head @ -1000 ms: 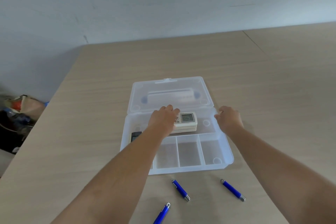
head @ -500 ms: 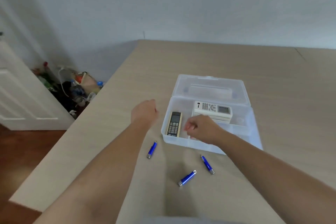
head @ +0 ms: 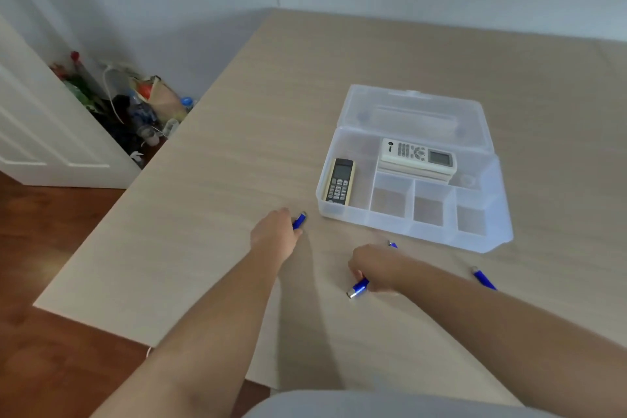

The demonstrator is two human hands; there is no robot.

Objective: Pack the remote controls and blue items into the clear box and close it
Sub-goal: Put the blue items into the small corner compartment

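On the light wood tabletop [head: 210, 231], toward its near edge, the right hand [head: 376, 268] has its grip closed around a small blue cylinder with a silver tip [head: 358, 288]. The left hand [head: 274, 234] grips a second blue cylinder [head: 299, 220]. A third blue cylinder [head: 483, 278] lies loose nearby. Beyond, the clear plastic compartment box [head: 502, 214] sits open, holding a black-and-gold remote [head: 339, 181] and a white remote [head: 419, 156].

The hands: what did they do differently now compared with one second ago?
Both left the clear box and came down to the table. The left hand now closes on one blue item, the right hand on another. Both remotes stay in the open box.
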